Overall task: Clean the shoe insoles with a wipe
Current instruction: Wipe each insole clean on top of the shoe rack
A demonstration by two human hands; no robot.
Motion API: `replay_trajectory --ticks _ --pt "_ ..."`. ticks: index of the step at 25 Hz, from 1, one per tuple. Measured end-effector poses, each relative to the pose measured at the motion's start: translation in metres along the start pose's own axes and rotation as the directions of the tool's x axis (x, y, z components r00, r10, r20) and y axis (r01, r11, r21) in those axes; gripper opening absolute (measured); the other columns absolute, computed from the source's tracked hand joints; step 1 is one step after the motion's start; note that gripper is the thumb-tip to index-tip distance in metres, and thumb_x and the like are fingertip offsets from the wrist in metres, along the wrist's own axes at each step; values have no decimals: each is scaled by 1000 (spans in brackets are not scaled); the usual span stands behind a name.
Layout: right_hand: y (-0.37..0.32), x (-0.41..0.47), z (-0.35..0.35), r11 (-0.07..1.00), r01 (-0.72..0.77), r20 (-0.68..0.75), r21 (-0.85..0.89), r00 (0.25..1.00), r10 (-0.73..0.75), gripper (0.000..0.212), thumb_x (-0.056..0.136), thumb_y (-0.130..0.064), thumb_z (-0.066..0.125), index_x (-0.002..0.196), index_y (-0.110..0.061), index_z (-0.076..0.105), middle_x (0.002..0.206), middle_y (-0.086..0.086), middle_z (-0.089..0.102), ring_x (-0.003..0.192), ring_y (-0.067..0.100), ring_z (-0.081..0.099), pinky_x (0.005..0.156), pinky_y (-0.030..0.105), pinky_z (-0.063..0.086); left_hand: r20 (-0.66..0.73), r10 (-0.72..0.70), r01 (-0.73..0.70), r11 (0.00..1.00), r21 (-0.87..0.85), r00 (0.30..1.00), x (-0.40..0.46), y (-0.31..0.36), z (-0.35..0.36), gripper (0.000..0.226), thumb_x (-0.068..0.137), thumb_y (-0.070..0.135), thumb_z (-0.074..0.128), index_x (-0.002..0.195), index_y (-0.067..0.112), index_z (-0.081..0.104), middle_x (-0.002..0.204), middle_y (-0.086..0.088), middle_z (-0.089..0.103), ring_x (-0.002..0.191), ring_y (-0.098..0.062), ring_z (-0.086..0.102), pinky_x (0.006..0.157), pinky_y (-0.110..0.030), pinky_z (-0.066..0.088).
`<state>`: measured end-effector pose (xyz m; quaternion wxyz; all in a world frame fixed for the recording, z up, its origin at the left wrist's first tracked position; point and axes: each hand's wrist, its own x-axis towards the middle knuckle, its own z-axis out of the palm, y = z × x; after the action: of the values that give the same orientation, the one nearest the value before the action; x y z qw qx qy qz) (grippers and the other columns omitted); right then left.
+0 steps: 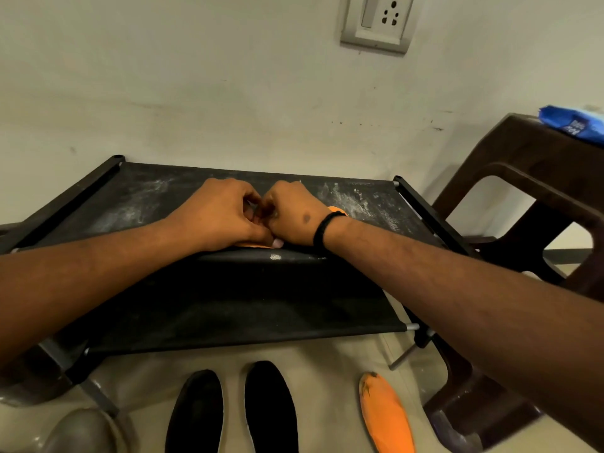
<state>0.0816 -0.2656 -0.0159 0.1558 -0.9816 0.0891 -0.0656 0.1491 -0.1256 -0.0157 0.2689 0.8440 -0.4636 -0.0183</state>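
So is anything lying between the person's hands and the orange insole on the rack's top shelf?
Nothing visible does. Both hands, left hand and right hand, rest right on top of the orange insole, covering most of it. What their curled fingers pinch between them is hidden.

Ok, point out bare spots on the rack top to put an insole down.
Free: the rack's black fabric left of the left hand, and the dusty back-right corner. Crowded: the centre, where both hands, the right hand included, cover an orange insole.
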Motion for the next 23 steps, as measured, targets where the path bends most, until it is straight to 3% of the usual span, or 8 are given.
replay_trajectory --ticks 3,7,10,14,16,18,20,23 --pt "4 2 2 1000 -13 -4 7 1000 13 18 88 -15 61 98 -14 76 95 4 73 87 20 68 89 36 52 -12 10 -10 1000 24 1000 0 1 0 75 56 60 87 117 22 68 93 9 70 85 -4 65 79 -23 52" --pt "0 -3 -5 997 6 19 -72 1000 -4 15 87 -18 62 95 -11 72 88 6 70 80 23 66 79 42 57 16 21 -22 1000 20 1000 -1 1 1 74 60 61 84 121 25 64 105 7 70 93 -7 64 85 -27 53" --pt "8 -15 -26 990 15 58 -141 998 -7 15 86 -16 62 95 -15 75 95 5 73 89 21 66 83 38 55 44 33 -36 998 57 998 0 -2 3 89 62 67 79 136 25 55 119 5 67 105 -11 63 94 -33 53" --pt "34 -39 -43 993 -42 -43 -111 998 37 18 85 -11 63 91 -20 77 97 -1 74 92 16 66 86 35 54 111 9 -20 995 99 994 5 1 0 89 64 67 79 139 25 53 115 10 63 105 -11 59 92 -35 51" --pt "44 -50 -50 996 -66 -92 67 993 72 14 85 -9 67 91 -17 77 89 -3 74 85 8 67 79 23 52 220 -18 -2 996 90 975 16 3 -6 69 68 60 80 125 26 64 108 14 62 98 -9 59 82 -30 49" --pt "46 -58 -56 933 -81 -144 349 980 139 10 85 -4 70 91 -10 76 70 -10 71 62 -5 63 62 9 46 267 -60 61 998 4 962 30 5 -16 38 75 51 80 101 24 74 99 9 70 88 -10 64 73 -28 50" --pt "46 -60 -59 864 -83 -207 497 955 211 9 85 -3 70 93 -3 76 54 -17 63 47 -9 55 49 3 39 249 -110 150 977 -149 962 41 10 -25 24 82 43 76 88 19 78 92 2 73 84 -14 67 71 -29 53" --pt "41 -58 -59 809 -72 -259 583 928 269 11 85 -1 71 95 2 75 46 -18 59 41 -7 52 45 4 38 110 -178 206 909 -363 978 49 21 -33 22 86 37 75 89 15 80 88 0 74 80 -17 69 67 -27 55"
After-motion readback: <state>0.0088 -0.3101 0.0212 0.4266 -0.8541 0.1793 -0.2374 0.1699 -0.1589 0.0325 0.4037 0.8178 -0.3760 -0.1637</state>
